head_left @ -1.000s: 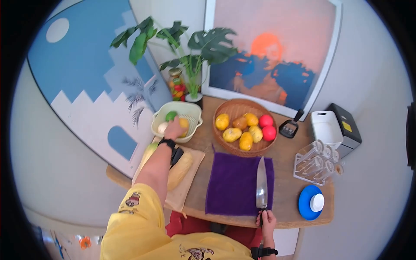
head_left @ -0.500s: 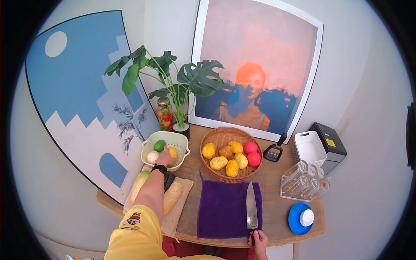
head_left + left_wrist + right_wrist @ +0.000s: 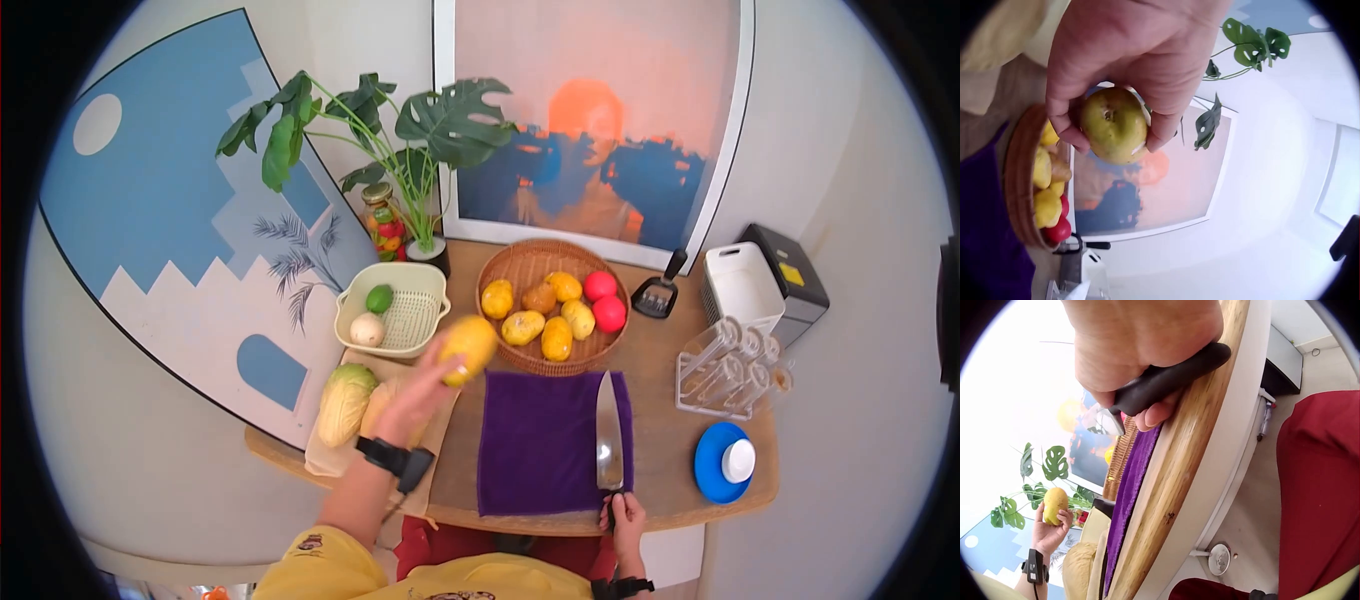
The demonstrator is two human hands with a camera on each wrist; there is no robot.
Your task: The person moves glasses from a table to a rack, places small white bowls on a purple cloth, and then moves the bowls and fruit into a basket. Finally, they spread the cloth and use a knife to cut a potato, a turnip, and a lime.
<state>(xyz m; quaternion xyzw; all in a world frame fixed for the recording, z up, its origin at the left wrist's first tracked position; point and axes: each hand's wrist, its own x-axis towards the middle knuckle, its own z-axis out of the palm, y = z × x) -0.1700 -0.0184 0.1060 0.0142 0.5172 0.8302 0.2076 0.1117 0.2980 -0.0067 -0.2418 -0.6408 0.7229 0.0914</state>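
Observation:
My left hand (image 3: 412, 402) grips a yellow mango (image 3: 470, 348) in the air, between the pale green colander (image 3: 418, 312) and the wicker basket (image 3: 545, 366). The left wrist view shows thumb and fingers curled round the mango's sides. A green fruit (image 3: 379, 298) and a whitish round one (image 3: 367, 329) lie in the colander. At the table's front edge, my right hand (image 3: 627, 520) holds the black handle (image 3: 1169, 378) of a kitchen knife. Its broad blade (image 3: 608, 432) lies along the right side of a purple cloth (image 3: 545, 440), tip pointing away from me.
Several yellow fruits and two red ones fill the basket. A cabbage (image 3: 347, 405) lies on a beige cloth at left. To the right stand a rack of glasses (image 3: 725, 375), a white basket (image 3: 745, 285) and a blue plate (image 3: 712, 470) with a white lidded item.
My left hand has lifted the mango out of the colander and carried it toward the right and nearer to me. The right hand keeps its hold on the knife.

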